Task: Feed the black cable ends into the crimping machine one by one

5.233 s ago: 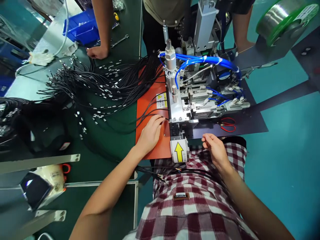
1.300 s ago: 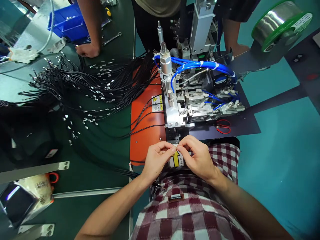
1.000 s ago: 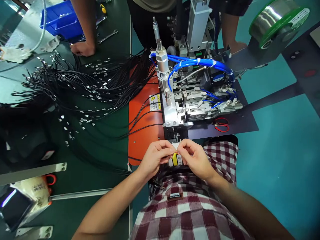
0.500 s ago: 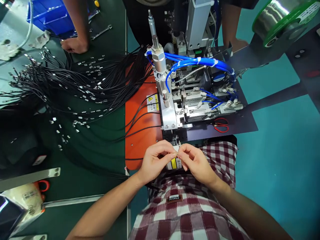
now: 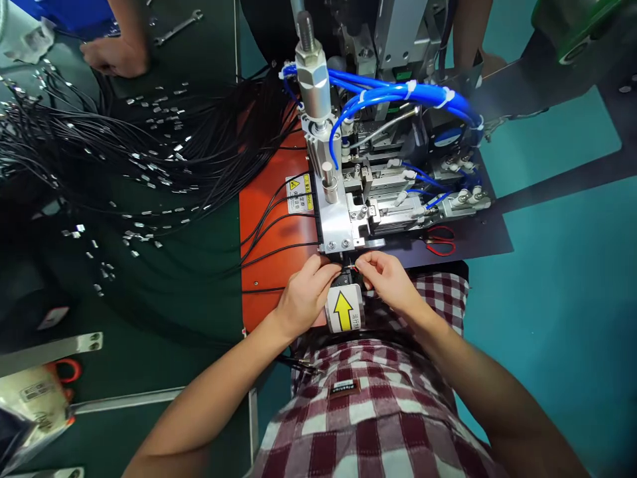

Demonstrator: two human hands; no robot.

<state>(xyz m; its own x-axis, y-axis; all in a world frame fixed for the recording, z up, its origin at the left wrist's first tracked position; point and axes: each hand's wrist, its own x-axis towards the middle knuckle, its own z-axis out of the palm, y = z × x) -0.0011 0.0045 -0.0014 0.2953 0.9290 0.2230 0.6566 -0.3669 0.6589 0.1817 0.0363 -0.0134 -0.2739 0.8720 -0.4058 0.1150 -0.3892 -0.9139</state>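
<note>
My left hand (image 5: 306, 295) and my right hand (image 5: 385, 279) meet at the front of a small metal machine (image 5: 348, 212), just above a white label with a yellow arrow (image 5: 343, 310). Both hands pinch the end of a thin black cable (image 5: 347, 267) whose tip shows a bit of red, right at the machine's front opening. The cable's length is hidden behind my left hand. Several black cables (image 5: 279, 232) run from the machine across an orange plate (image 5: 263, 265) to a large bundle (image 5: 124, 159) on the left.
Blue air hoses (image 5: 398, 99) and a steel cylinder (image 5: 313, 73) rise over the machine. Red scissors (image 5: 440, 240) lie at its right. Another person's hand (image 5: 117, 56) rests at the far left by a wrench (image 5: 179, 26). Loose metal terminals (image 5: 99, 259) dot the green mat.
My two hands have gone forward from over the arrow label to the machine's front opening, carrying the cable end. The view has tilted nearer to the machine.
</note>
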